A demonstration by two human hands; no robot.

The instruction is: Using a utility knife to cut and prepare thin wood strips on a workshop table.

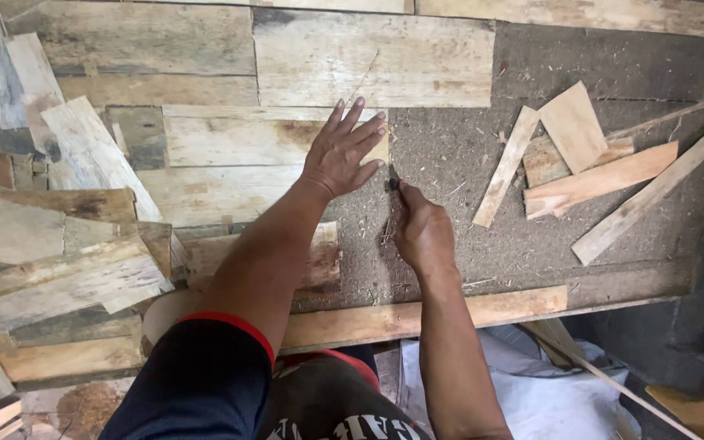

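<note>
My left hand (342,151) lies flat with fingers spread on the right end of a pale wooden board (230,140), pressing it down. My right hand (422,230) is closed around a small dark tool (393,182), which looks like a pencil or marker. Its tip sits right at the board's end, just below my left fingertips. The board rests among other planks laid side by side on a dusty brown work surface (466,155).
A loose pile of wood offcuts (580,159) lies to the right. Stacked weathered planks (59,269) fill the left side. A long wooden strip (417,318) runs along the near edge. White sacking (547,391) lies on the floor below.
</note>
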